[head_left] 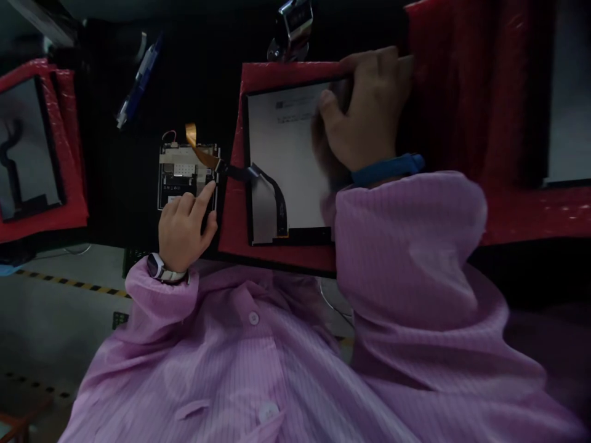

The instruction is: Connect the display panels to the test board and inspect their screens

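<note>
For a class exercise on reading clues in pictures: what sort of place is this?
Probably an electronics assembly workshop in a factory. The pink striped smock, the circuit board joined by a ribbon cable, and the display panel on red padding all suggest this.

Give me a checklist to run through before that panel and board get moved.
1. Display panel lying flat on the red padded wrap: ok.
2. Black flex cable joined to the circuit board: cannot tell, the joint is too small to see.
3. Orange flex cable lying down: not ok, one end stands up off the board.
4. Left hand off the board: not ok, its forefinger touches the board's edge.
5. Right hand off the panel: not ok, it rests on the panel.
</note>
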`<control>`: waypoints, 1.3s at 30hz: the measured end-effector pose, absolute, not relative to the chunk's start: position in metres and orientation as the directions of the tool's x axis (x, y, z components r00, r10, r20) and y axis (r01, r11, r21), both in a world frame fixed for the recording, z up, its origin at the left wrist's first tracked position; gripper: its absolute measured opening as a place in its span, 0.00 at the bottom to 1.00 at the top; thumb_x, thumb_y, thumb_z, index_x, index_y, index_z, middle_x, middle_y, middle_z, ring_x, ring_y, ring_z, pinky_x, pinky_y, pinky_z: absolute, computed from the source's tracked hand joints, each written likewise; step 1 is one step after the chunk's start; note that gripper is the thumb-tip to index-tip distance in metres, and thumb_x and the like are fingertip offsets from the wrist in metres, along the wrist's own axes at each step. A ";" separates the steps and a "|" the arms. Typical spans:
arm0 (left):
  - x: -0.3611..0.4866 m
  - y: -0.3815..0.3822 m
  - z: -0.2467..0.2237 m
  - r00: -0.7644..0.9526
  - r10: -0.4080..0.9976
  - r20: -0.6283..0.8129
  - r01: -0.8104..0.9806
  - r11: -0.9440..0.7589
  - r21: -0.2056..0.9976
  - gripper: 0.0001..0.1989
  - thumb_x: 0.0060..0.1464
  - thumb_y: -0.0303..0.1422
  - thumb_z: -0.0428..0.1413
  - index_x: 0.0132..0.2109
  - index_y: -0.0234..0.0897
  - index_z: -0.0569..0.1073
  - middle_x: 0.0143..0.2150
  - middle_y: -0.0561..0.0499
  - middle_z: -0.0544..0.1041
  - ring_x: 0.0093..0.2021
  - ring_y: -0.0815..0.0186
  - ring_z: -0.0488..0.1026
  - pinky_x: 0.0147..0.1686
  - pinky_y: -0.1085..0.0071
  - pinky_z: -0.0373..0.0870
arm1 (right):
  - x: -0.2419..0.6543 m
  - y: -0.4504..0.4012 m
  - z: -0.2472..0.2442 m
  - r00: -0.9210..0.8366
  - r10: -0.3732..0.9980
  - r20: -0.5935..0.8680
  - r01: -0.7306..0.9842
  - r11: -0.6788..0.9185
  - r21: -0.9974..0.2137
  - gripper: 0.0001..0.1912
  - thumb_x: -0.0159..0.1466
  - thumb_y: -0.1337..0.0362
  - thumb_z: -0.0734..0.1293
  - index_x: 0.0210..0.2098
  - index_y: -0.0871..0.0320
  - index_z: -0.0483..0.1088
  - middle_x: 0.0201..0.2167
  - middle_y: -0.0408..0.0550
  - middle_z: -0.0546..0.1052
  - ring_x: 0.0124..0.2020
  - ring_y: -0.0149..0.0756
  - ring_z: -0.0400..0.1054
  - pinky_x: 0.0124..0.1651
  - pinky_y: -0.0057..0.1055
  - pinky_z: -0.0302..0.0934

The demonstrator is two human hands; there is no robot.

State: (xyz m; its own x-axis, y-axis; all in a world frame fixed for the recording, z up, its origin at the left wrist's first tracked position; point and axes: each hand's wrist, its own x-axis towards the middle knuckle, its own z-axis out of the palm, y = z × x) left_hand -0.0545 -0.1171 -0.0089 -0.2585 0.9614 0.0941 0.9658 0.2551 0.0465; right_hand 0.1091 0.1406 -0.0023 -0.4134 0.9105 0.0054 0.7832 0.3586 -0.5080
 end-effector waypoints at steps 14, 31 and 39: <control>-0.058 -0.111 0.003 -0.222 0.970 0.099 0.972 0.228 -0.054 0.25 0.67 0.36 0.44 0.63 0.32 0.72 0.37 0.43 0.72 0.38 0.56 0.69 0.40 0.64 0.62 | 0.106 0.143 -0.004 -0.452 0.891 0.046 0.749 0.407 -0.522 0.19 0.71 0.60 0.61 0.59 0.59 0.65 0.62 0.56 0.67 0.64 0.55 0.57 0.65 0.53 0.55; 0.018 -0.097 0.011 -0.318 0.933 0.167 0.899 0.241 0.365 0.23 0.70 0.42 0.45 0.63 0.34 0.67 0.59 0.37 0.74 0.61 0.53 0.70 0.61 0.53 0.68 | 0.137 0.077 0.009 -0.468 0.884 -0.005 0.736 0.386 -0.556 0.22 0.66 0.61 0.62 0.54 0.71 0.68 0.49 0.69 0.70 0.52 0.62 0.65 0.58 0.60 0.61; 0.007 -0.100 0.012 -0.328 0.937 0.121 0.867 0.249 0.431 0.24 0.70 0.42 0.44 0.62 0.31 0.70 0.59 0.38 0.76 0.60 0.53 0.72 0.61 0.51 0.69 | 0.169 0.053 -0.002 -0.348 0.934 -0.079 0.520 0.122 -0.846 0.31 0.63 0.56 0.64 0.63 0.63 0.62 0.51 0.63 0.73 0.52 0.55 0.68 0.58 0.56 0.64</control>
State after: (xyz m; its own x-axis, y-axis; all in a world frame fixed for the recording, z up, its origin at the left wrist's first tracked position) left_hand 0.0071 -0.1002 0.0117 -0.3285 0.9367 0.1208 0.8675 0.2486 0.4309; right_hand 0.1688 0.0532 -0.0021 -0.3480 0.9342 -0.0788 0.5197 0.1222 -0.8456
